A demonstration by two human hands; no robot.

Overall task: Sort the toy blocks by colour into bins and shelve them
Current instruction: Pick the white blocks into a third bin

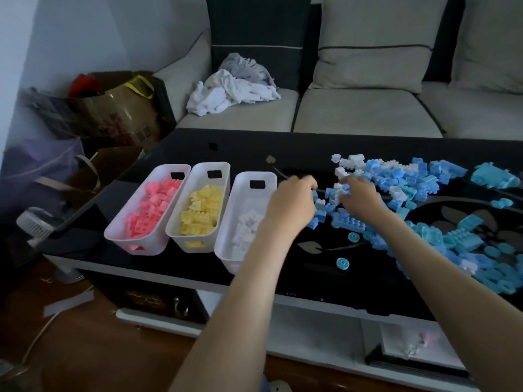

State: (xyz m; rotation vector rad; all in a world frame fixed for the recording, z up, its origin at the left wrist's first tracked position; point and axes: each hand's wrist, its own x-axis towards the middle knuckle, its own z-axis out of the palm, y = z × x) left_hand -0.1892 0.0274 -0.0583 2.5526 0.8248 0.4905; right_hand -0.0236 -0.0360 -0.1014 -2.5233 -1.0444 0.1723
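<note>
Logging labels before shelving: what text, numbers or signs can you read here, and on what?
None can be read.
Brown gift bag: printed marks, too blurred to read.
Three bins: dark handle slots only, no labels.
Box under the table: print blurred.

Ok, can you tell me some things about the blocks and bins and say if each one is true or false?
1. The white plastic bin of pink blocks is the leftmost of the three bins. True.
2. The middle white plastic bin holds green blocks. False: it holds yellow blocks.
3. Blue toy blocks still lie loose on the black glossy table. True.
4. The right hand is inside the yellow bin. False: it is over the loose blue and white blocks on the table.
5. The third white plastic bin holds white blocks. True.
6. The left hand rests on the sofa. False: it is over the table, beside the third bin.
</note>
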